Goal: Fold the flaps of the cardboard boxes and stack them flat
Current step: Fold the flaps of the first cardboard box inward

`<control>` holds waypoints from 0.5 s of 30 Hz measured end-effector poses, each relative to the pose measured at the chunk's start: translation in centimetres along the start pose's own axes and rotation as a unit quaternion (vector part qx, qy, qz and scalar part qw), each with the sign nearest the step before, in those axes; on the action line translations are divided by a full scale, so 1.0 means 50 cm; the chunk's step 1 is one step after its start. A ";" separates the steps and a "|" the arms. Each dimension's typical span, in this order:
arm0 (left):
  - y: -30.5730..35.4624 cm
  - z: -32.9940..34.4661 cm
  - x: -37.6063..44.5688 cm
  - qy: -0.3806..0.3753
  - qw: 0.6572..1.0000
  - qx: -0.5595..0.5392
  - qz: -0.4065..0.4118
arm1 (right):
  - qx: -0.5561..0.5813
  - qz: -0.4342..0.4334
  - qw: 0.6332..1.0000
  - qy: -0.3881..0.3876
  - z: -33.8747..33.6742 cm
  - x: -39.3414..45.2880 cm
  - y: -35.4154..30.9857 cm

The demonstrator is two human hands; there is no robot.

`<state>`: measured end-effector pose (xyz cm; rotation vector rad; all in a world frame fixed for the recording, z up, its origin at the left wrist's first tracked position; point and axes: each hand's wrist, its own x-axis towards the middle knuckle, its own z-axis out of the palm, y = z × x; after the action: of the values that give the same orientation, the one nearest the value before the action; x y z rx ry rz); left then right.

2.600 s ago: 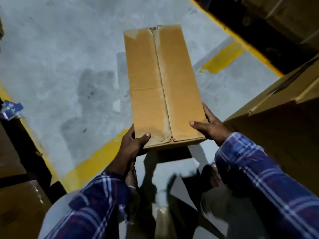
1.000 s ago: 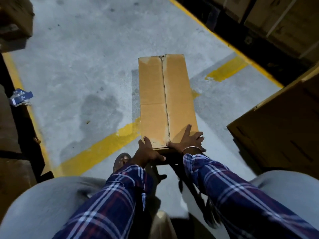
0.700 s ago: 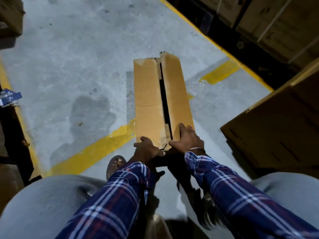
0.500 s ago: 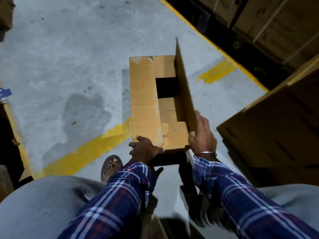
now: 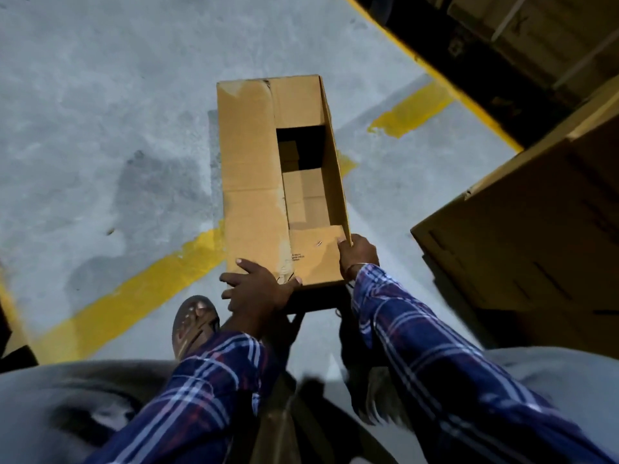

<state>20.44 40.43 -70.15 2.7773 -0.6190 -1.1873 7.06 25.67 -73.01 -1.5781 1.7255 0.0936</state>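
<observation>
Concrete floor [image 5: 100,112]; left hand [image 5: 256,291] presses box [image 5: 251,182]; right hand [image 5: 358,252] pinches flap [image 5: 336,169].

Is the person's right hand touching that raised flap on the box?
Touching. The head view shows the right hand gripping the near end of the raised flap of the cardboard box.

1 open cardboard box [image 5: 254,182] stands on the floor [image 5: 100,112], with 2 hands at its near end: 1 left hand [image 5: 258,291] and 1 right hand [image 5: 358,254]. Right of that box are 2 larger cartons [image 5: 536,236]. Left of it, 1 sandalled foot [image 5: 192,324] shows.
</observation>
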 end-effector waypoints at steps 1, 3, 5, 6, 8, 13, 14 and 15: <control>0.001 0.003 -0.001 0.004 1.000 0.005 0.002 | -0.009 0.010 1.000 0.017 0.007 0.003 -0.004; 0.002 0.005 0.001 0.006 1.000 0.006 0.004 | -0.026 0.025 0.999 0.036 0.012 0.009 -0.009; 0.007 0.004 0.000 0.004 1.000 -0.003 -0.003 | -0.031 0.032 0.998 0.045 0.009 0.012 -0.010; 0.010 0.004 -0.001 0.001 1.000 -0.007 -0.007 | -0.031 0.034 0.998 0.045 0.005 0.012 -0.013; 0.012 0.005 -0.003 0.000 1.000 -0.013 -0.013 | -0.036 0.041 0.998 0.031 -0.003 0.005 -0.018; 0.009 0.014 -0.003 0.021 0.998 -0.057 -0.027 | -0.091 0.010 0.995 -0.050 -0.081 -0.043 -0.073; 0.007 0.013 -0.005 0.030 0.998 -0.055 -0.020 | -0.106 -0.022 0.992 -0.059 -0.107 -0.055 -0.097; 0.006 0.011 -0.009 0.038 0.998 -0.049 -0.007 | -0.119 -0.066 0.989 -0.062 -0.139 -0.075 -0.127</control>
<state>19.65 40.38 -70.17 2.7349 -0.5197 -1.0772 8.96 23.58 -63.26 -1.8139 1.5539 0.3366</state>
